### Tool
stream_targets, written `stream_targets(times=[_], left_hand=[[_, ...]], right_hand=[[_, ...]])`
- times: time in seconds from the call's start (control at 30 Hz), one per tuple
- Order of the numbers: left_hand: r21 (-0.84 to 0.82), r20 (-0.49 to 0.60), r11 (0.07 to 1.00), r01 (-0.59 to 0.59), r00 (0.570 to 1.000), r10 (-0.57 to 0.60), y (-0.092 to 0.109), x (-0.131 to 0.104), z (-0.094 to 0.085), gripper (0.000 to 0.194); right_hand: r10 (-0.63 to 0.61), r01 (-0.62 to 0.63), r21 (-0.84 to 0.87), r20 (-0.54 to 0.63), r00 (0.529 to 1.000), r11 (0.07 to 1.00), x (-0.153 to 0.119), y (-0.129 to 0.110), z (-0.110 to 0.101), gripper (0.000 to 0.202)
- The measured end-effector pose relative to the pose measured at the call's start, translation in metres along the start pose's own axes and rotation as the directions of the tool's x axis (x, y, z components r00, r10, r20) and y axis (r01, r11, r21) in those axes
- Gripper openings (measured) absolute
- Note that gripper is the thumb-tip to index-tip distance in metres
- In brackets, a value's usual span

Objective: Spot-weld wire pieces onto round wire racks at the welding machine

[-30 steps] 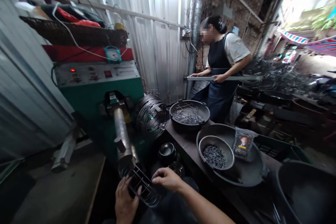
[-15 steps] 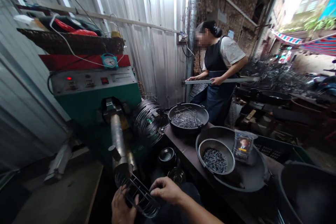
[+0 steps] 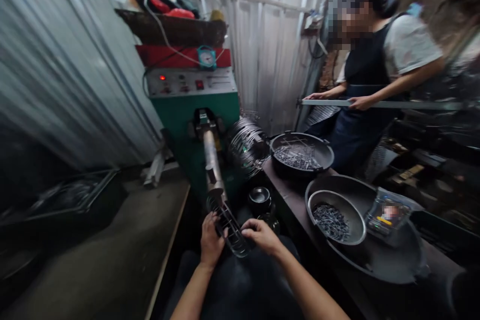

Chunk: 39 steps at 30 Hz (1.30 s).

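A long rounded wire frame (image 3: 233, 234) with crossbars lies between my hands, its upper end against the metal arm (image 3: 213, 170) of a green machine (image 3: 176, 115). My left hand (image 3: 211, 240) grips the frame's left side, fingers curled round the wire and thumb on the near side. On the right, my right hand (image 3: 262, 236) is closed in a pinch at the frame's edge; whether a small piece sits between its fingertips is too dark to tell.
On the bench at right stand a black pan (image 3: 302, 167) of metal pieces, a steel bowl (image 3: 360, 227) of short pieces inside a larger pan (image 3: 405, 260), and a plastic packet (image 3: 388, 212). Wire rings (image 3: 245, 145) hang beside the machine. A co-worker (image 3: 378, 70) holds a long bar (image 3: 330, 103).
The view has swung left and down, so everything sits further right and a bin at left shows. Both hands keep their places at the wire frame.
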<state>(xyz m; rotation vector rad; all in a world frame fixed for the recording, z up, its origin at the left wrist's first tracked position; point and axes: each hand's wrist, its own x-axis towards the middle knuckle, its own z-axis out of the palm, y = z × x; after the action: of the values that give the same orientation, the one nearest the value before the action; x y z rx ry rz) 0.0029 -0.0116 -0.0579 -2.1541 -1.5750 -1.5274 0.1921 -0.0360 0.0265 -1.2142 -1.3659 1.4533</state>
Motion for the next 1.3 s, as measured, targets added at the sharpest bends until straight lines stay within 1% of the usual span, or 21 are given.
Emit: stream_targets(times=[0.13, 0.23, 0.4, 0.57, 0.8, 0.93, 1.0, 1.13, 1.2, 1.3], left_hand=[[-0.044, 0.012, 0.998, 0.036, 0.999, -0.035, 0.001, 0.0, 0.0, 0.041], [-0.062, 0.004, 0.996, 0.066, 0.998, -0.066, 0.001, -0.002, 0.0, 0.042], [-0.081, 0.005, 0.993, 0.085, 0.996, -0.085, -0.001, 0.001, 0.002, 0.041], [-0.078, 0.0, 0.991, 0.108, 0.994, -0.108, -0.003, 0.007, 0.004, 0.047], [0.014, 0.015, 0.997, 0.082, 0.997, -0.082, -0.001, 0.01, -0.007, 0.043], [0.004, 0.01, 0.997, 0.078, 0.997, -0.078, 0.004, 0.015, -0.011, 0.042], [-0.019, 0.009, 0.994, 0.104, 0.995, -0.104, 0.004, 0.019, -0.011, 0.043], [-0.095, 0.05, 0.977, 0.189, 0.982, -0.185, -0.001, 0.027, -0.008, 0.045], [-0.14, 0.054, 0.965, 0.221, 0.975, -0.215, -0.006, 0.03, -0.006, 0.046], [-0.167, 0.058, 0.956, 0.242, 0.97, -0.236, -0.01, 0.032, -0.005, 0.043]], right_hand=[[-0.016, 0.017, -0.035, 0.032, 0.999, 0.999, 0.001, -0.003, 0.0, 0.015], [-0.013, 0.014, -0.063, 0.015, 1.0, 0.998, 0.003, -0.004, 0.001, 0.016], [-0.056, 0.055, -0.112, -0.008, 0.998, 0.992, 0.009, -0.008, 0.003, 0.014], [-0.059, 0.057, -0.118, -0.014, 0.998, 0.991, 0.016, -0.011, 0.004, 0.013], [-0.066, 0.059, -0.167, -0.037, 0.997, 0.984, 0.014, -0.006, 0.006, 0.016], [-0.075, 0.068, -0.175, -0.031, 0.997, 0.982, 0.016, -0.013, 0.008, 0.015], [-0.096, 0.088, -0.18, -0.039, 0.995, 0.98, 0.02, -0.02, 0.01, 0.015], [-0.123, 0.112, -0.181, -0.047, 0.991, 0.977, 0.035, -0.029, 0.015, 0.016], [-0.121, 0.111, -0.181, -0.047, 0.992, 0.977, 0.042, -0.03, 0.017, 0.016], [-0.122, 0.114, -0.18, -0.036, 0.992, 0.977, 0.046, -0.026, 0.017, 0.017]])
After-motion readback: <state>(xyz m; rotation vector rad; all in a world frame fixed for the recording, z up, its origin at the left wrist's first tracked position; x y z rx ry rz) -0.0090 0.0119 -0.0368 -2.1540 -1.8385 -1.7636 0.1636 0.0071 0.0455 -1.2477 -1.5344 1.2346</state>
